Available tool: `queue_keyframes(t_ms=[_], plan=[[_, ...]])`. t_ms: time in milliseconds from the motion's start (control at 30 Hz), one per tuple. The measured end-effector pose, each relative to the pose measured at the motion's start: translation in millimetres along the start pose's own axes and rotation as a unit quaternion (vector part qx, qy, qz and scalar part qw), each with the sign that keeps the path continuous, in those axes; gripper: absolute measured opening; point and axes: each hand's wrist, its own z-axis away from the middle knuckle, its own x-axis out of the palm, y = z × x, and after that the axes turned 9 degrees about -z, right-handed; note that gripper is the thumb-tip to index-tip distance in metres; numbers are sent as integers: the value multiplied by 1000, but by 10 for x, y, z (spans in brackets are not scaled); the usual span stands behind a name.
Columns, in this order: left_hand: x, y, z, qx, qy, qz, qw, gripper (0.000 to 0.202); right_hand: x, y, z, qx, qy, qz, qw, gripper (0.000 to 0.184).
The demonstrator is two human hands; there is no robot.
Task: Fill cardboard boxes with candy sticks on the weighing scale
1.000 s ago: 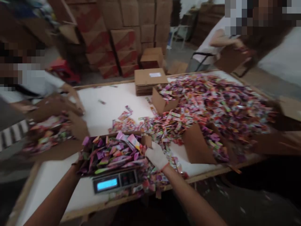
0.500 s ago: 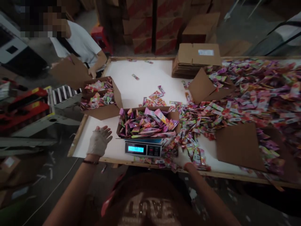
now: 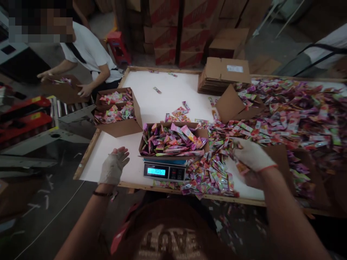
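Observation:
My left hand (image 3: 112, 167), in a whitish glove, hovers left of the scale, palm turned up and fingers apart, with nothing in it. A cardboard box (image 3: 173, 156) heaped with small colourful snack packets (image 3: 169, 139) sits on the digital scale (image 3: 165, 172), whose blue display is lit. To the right, my gloved right hand (image 3: 251, 155) is closed around some packets (image 3: 241, 167) above the table, near the loose pile (image 3: 217, 169). Its fingers partly hide what it grips.
A second filled box (image 3: 119, 129) stands at the table's left end, beside a roller conveyor (image 3: 63, 108). A co-worker (image 3: 90, 54) handles another box (image 3: 61, 90) there. Flattened cartons (image 3: 225, 72) are stacked at the back. Two tilted boxes (image 3: 230, 104) (image 3: 280, 159) lie among packets on the right.
My right hand has moved right and up from beside the scale and now grips packets. My left hand stays nearly still. The display reading has changed. The co-worker's box has moved left and lower.

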Motion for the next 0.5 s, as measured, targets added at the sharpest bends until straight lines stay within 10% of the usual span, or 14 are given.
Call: queue_keyframes(t_ms=[133,300,400,500], plan=[[107,-7,73,-8,0,-5,1000,33,-182,-1185,-121,-199,-82,78,973,12],[151,-53,90,15,-48,-18,999,19,478,-2277,-286,-263,-185,106,941,18],[29,-150,44,22,-34,-16,999,13,572,-2036,-384,-296,-158,-20,942,64],[-196,-286,-19,14,2,-21,1000,11,530,-1137,-478,-226,-43,-160,960,64]])
